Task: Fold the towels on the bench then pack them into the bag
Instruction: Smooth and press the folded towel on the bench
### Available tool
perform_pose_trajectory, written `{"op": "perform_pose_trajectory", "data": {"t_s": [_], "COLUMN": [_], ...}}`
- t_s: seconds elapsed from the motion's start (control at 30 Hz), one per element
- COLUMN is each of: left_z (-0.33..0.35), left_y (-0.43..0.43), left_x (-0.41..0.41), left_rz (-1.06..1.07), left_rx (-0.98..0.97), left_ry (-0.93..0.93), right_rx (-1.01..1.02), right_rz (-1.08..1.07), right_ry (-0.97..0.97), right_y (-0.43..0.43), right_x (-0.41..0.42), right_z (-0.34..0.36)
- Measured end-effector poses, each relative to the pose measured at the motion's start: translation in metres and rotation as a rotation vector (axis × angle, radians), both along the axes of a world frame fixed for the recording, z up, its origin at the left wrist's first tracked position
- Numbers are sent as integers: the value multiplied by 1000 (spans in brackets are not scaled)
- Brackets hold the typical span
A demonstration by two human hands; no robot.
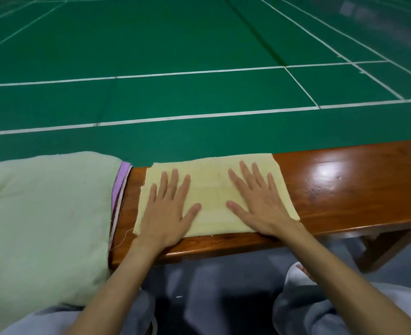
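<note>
- Grip: left hand (pixel 168 211) and right hand (pixel 257 204) lie flat, fingers spread, clamping nothing, pressing the yellow towel (pixel 214 189)
- Yellow towel rests folded on the tabletop (pixel 344 189), near the pale green towel (pixel 42 213)
- Step: flattening the fold; next likely calls for pinching an edge; bag not in view

The pale green cloth (pixel 42 213) runs off the left edge and hides the left end of the bench (pixel 344 189), and only a strip of a purple cloth (pixel 122 177) shows beneath it. The bench is cut off at the right edge. The flat left hand (pixel 168 213) and right hand (pixel 260 204) cover parts of the yellow towel (pixel 211 187).
</note>
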State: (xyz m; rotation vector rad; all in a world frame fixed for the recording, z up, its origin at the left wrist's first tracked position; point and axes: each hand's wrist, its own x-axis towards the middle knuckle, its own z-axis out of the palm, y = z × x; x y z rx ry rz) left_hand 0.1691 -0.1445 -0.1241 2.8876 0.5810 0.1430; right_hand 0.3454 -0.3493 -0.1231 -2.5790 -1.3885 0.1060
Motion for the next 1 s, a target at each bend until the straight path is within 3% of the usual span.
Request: {"op": "perform_pose_trajectory", "data": {"t_s": [0.23, 0.4, 0.53, 0.63, 0.87, 1.0], "left_z": [-5, -3, -2, 6, 1, -1], "left_y": [-23, -26, -27, -29, -51, -60], "left_x": [-15, -13, -12, -5, 16, 32], "left_rz": [132, 154, 158, 125, 6, 3], "left_rx": [18, 9, -17, -28, -23, -64], "left_ry": [91, 76, 77, 43, 96, 98], "right_rx": [-121, -118, 96, 58, 216, 585], "right_rz": [-35, -221, -507, -660, -527, -545], "right_ry": [-17, 31, -1, -8, 382, 893], "right_y": [-27, -44, -44, -45, -49, -58], "right_x": [4, 21, 17, 25, 39, 51], "right_z": [-5, -6, 3, 14, 28, 48]}}
